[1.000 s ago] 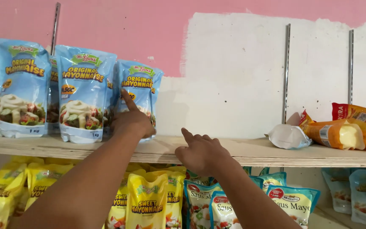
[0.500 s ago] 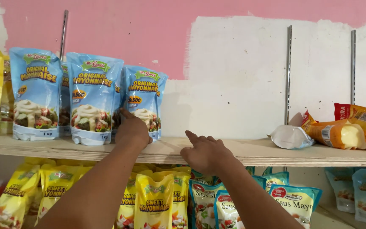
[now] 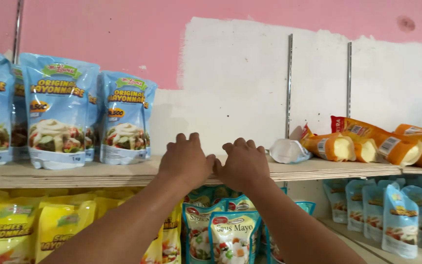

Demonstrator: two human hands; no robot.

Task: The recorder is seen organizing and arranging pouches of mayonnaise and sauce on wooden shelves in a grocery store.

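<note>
My left hand [image 3: 187,161] and my right hand [image 3: 243,164] rest side by side, palms down, on the front edge of a wooden shelf [image 3: 98,174]. Both hold nothing, and their fingers curl over the bare board. To the left of my left hand stand blue mayonnaise pouches; the nearest pouch [image 3: 125,118] is upright, about a hand's width away. A larger blue pouch [image 3: 57,116] stands beside it.
Orange pouches [image 3: 362,142] lie tipped over at the right end of the shelf, next to a small white pouch [image 3: 289,150]. Yellow pouches [image 3: 59,225] and teal pouches [image 3: 233,234] hang below. Metal shelf rails [image 3: 289,83] run up the pink and white wall.
My left hand has left the nearest blue pouch and moved right to the shelf edge beside my right hand. The view has shifted right.
</note>
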